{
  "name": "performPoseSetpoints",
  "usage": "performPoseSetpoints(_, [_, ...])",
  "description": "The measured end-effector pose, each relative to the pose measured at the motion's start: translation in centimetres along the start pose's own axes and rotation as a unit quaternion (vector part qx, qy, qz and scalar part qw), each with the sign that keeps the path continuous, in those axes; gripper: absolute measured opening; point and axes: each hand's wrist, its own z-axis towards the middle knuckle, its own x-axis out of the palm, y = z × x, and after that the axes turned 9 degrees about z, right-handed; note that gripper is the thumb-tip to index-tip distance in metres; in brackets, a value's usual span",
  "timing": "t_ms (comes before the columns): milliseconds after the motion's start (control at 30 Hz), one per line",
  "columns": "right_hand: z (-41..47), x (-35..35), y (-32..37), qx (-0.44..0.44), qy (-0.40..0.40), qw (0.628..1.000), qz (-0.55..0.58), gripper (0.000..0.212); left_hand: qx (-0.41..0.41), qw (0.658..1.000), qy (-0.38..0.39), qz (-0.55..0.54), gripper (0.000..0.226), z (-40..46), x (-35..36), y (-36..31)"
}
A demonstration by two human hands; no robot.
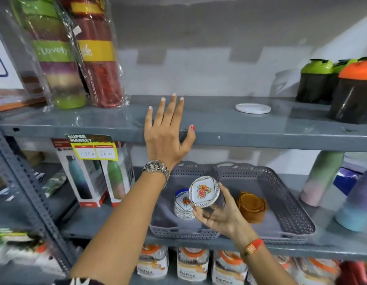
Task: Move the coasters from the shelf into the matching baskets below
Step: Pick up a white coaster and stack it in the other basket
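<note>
**Floral coaster over left basket, white disc left on shelf**

Right hand (221, 214) grips a round white floral-print coaster with a perforated silver rim (204, 191) by its edge, fingers pinched on the right and lower side, face tilted toward the camera. It sits just above and slightly right of the stack of matching floral coasters (183, 206) in the left grey perforated plastic basket (178, 233). Key relation: stack lies down-left of the held coaster, close, so the drop is likely a short lowering move leftward.

Right grey perforated basket (291, 212) holds a stack of brown-orange coasters (252, 206), just right of the hand; wrong match for the floral piece.

Left hand (167, 132) is empty, fingers spread and pointing up, flat against the front edge of the grey metal upper shelf (260, 128), thumb hooked around the lip.

A plain white round disc (253, 108) lies flat on the upper shelf, well right of the left hand, nearer the right arm's side. Whether it is a coaster I cannot tell.
</note>
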Motion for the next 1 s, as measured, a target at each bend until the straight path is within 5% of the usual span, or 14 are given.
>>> performPoseSetpoints(600, [12.0,0.9,-3.6,0.161,-0.145,0.958,0.188,0.037,-0.004,1.0,-0.025,-0.006,0.061,-0.1,0.7,0.1])
performPoseSetpoints(733, [12.1,0.9,-3.5,0.087,-0.137,0.97,0.182,0.047,-0.006,1.0,-0.029,-0.005,0.06,-0.1,0.8,0.1])
performPoseSetpoints(1000, [11.3,1.9,-4.0,-0.058,-0.088,0.992,0.068,0.028,-0.008,0.999,-0.034,-0.007,0.059,-0.1,0.8,0.1])
